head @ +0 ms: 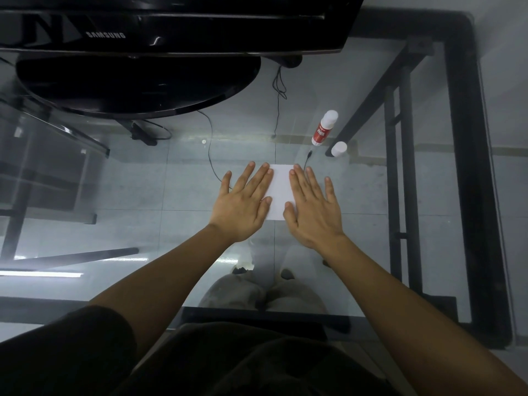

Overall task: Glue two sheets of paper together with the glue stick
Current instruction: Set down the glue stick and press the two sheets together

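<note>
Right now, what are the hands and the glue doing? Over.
Left hand and right hand flat, open, pressing white paper. Glue stick uncapped, upright beyond the right hand; cap beside it. Nothing blocking.

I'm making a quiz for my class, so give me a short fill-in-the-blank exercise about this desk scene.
1. Both hands, left hand and right hand, press flat on the white ___.
2. The red-labelled white glue stick stands ___ on the glass table.
3. Its small white cap is ___ the stick.

Missing words: paper; upright; off
</note>
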A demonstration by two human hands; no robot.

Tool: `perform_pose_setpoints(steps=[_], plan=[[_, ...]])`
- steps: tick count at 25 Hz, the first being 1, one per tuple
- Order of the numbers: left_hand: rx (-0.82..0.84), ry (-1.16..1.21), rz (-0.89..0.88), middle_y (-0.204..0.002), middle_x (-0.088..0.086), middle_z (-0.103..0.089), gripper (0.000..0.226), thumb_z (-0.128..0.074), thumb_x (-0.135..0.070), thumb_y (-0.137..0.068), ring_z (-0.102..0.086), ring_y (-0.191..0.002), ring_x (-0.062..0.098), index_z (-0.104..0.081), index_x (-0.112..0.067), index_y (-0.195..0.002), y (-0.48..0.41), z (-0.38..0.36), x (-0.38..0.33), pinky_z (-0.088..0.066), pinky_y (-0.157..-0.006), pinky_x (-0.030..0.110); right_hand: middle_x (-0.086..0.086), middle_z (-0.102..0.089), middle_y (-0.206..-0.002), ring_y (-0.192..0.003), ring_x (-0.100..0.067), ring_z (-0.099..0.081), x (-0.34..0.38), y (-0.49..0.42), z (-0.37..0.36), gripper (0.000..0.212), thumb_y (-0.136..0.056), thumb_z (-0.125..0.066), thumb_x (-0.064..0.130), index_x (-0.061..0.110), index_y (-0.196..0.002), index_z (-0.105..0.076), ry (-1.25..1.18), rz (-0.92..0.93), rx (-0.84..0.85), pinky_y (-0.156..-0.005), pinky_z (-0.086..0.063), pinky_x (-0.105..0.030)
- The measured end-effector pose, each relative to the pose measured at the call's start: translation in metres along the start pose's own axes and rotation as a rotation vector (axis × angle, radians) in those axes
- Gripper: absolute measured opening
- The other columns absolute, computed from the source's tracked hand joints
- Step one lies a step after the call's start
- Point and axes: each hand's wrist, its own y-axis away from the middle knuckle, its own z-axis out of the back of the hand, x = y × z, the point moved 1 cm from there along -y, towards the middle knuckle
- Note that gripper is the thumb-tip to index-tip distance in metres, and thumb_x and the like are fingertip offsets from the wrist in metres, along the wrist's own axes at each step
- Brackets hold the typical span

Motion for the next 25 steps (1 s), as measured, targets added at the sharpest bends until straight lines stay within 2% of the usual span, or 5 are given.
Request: perform_pose_setpoints(steps=[5, 12, 18, 22, 25], plan=[[-0.005, 0.005, 0.002, -0.158, -0.002, -0.01, 0.059, -0.007, -0.047, -0.095, 0.009, -0.14, 0.013, -0.005, -0.02, -0.147, 0.001, -0.001, 0.0, -0.001, -0.113, 0.048, -0.004, 0.004, -0.158, -0.144, -0.019, 0.009, 0.009, -0.006, -0.002, 0.065, -0.094, -0.015, 0.046, 0.015, -0.146, 0.008, -0.01, 0.037, -0.004, -0.109, 0.017, -0.04], [0.001, 0.011, 0.007, -0.157, -0.003, -0.013, 0.057, -0.008, -0.046, -0.096, 0.005, -0.141, 0.013, -0.007, -0.021, -0.147, 0.0, -0.001, 0.0, -0.005, -0.113, 0.049, -0.005, 0.002, -0.158, -0.145, -0.022, 0.006, 0.004, -0.004, -0.004, 0.064, -0.093, -0.012, 0.044, 0.013, -0.146, 0.009, 0.032, -0.112, -0.043, -0.109, 0.016, -0.043], [0.091, 0.046, 0.004, -0.158, -0.004, 0.005, 0.057, -0.001, -0.048, -0.094, 0.011, -0.143, 0.015, 0.013, -0.024, -0.144, 0.0, 0.006, -0.001, 0.006, -0.112, 0.046, -0.006, 0.009, -0.158, -0.144, -0.02, 0.01, 0.004, -0.002, 0.005, 0.064, -0.095, -0.015, 0.041, 0.011, -0.145, 0.012, -0.034, -0.092, -0.024, -0.111, 0.014, -0.039], [0.042, 0.373, 0.012, -0.153, -0.008, 0.015, 0.058, -0.007, -0.047, -0.095, 0.016, -0.14, 0.009, 0.014, -0.022, -0.143, -0.001, 0.025, 0.0, 0.005, -0.115, 0.039, -0.003, 0.006, -0.157, -0.143, -0.017, 0.009, -0.012, 0.009, 0.014, 0.064, -0.092, -0.011, 0.042, 0.013, -0.146, 0.006, -0.162, -0.111, -0.135, -0.112, 0.012, -0.037], [-0.093, 0.57, 0.025, -0.158, 0.002, -0.002, 0.058, -0.024, -0.038, -0.099, 0.0, -0.143, 0.012, -0.001, -0.015, -0.147, -0.02, 0.045, -0.013, -0.004, -0.115, 0.029, -0.006, 0.002, -0.157, -0.141, -0.015, 0.011, -0.044, 0.024, 0.01, 0.061, -0.094, -0.014, 0.037, 0.011, -0.147, 0.0, -0.28, -0.263, -0.14, -0.112, 0.009, -0.033]])
